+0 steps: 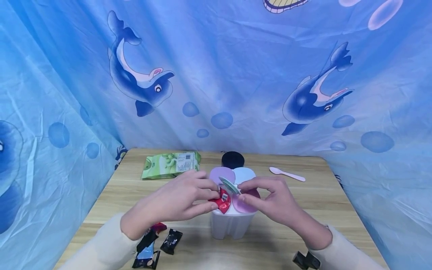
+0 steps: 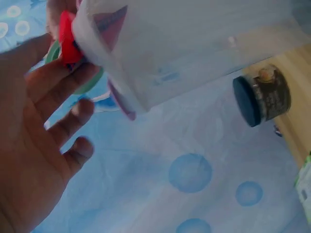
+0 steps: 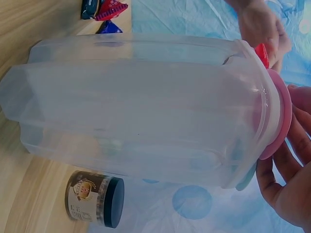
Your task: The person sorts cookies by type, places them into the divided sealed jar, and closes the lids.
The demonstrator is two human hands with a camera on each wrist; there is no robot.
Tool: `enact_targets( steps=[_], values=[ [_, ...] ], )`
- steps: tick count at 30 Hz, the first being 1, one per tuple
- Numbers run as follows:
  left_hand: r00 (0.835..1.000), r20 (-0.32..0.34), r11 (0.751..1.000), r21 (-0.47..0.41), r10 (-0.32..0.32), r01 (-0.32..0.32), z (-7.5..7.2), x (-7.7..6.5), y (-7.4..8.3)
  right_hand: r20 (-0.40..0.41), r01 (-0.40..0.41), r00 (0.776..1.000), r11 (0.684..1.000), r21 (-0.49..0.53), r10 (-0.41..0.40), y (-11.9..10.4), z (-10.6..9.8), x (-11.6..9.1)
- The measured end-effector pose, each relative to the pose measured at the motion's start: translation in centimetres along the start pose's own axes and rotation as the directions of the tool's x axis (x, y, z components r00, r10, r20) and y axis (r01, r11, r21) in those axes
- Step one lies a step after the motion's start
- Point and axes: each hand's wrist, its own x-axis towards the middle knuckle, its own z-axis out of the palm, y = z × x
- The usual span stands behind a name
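A translucent white container (image 1: 229,226) stands upright on the table, topped by a purple lid (image 1: 221,174), a light blue lid (image 1: 245,174) and a pink lid (image 1: 244,204). Its green lid (image 1: 228,184) is tilted up, pinched between the thumb and fingers of my right hand (image 1: 271,197). My left hand (image 1: 185,197) holds a shiny red wrapped packet (image 1: 224,202) at the uncovered opening on the container's near left. In the left wrist view the red packet (image 2: 69,41) sits right at the rim, its lower part hidden behind the container wall.
Several small wrapped snacks lie near my left forearm, among them a black packet (image 1: 171,241) and a blue one (image 1: 146,252). A green bag (image 1: 171,164) lies at the back left. Behind the container stands a black-lidded jar (image 3: 92,199); a pink spoon (image 1: 287,174) lies right of it.
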Motion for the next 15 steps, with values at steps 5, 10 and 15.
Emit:
enact_targets(
  steps=[5,10,15],
  values=[
    [0.989,-0.107,0.989,-0.114,-0.101,0.089,1.7,0.3,0.1,0.0,0.001,1.0,1.0,0.008,-0.001,0.1,0.1,0.0],
    [0.967,-0.136,0.938,-0.305,-0.214,0.165,1.7,0.6,0.4,0.003,0.011,1.0,1.0,0.019,-0.011,0.3,0.1,0.0],
    [0.991,-0.1,0.971,-0.233,-0.086,0.061,1.3,1.0,0.4,-0.001,0.02,1.0,1.0,0.017,-0.02,0.4,0.1,0.1]
  ],
)
